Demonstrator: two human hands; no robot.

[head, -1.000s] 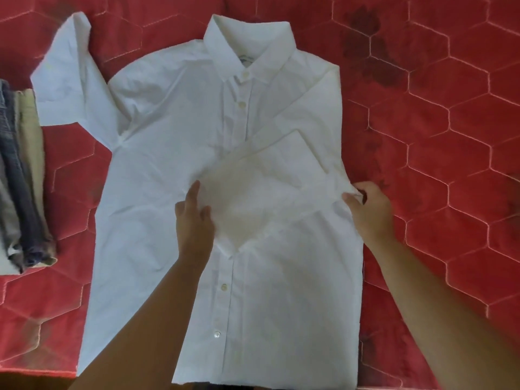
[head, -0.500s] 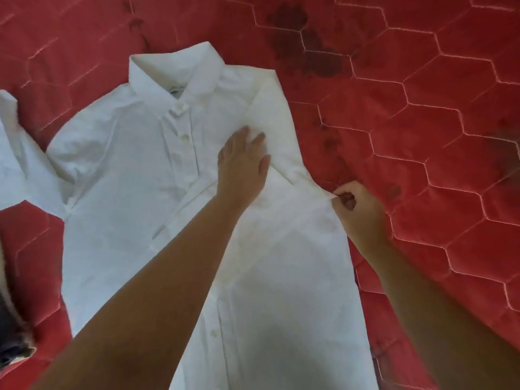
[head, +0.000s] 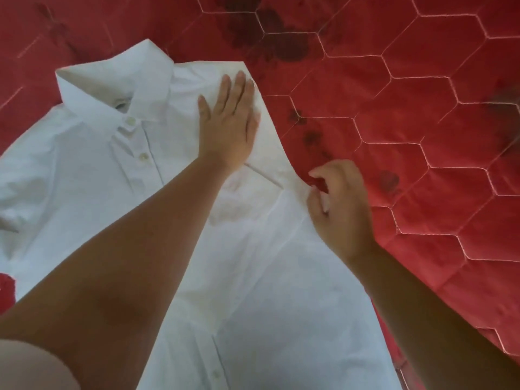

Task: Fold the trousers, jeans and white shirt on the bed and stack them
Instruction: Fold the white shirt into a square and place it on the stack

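Red quilted bed (head: pixel 422 108) as base. White shirt (head: pixel 92 170) flat on it, buttoned front up, long axis from collar (head: pixel 112 88) at upper left to hem at lower right, one sleeve folded inward. Left hand (head: pixel 228 122) flat, fingers straight, pressing shoulder fold. Right hand (head: pixel 340 204) curled at side edge; grip not discernible.

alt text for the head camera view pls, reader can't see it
A person's left hand presses flat on the folded-in shoulder of a white shirt that lies buttoned, front up, on a red quilted bedspread. The right hand, fingers loosely curled, is at the shirt's side edge; whether it pinches the cloth is unclear.
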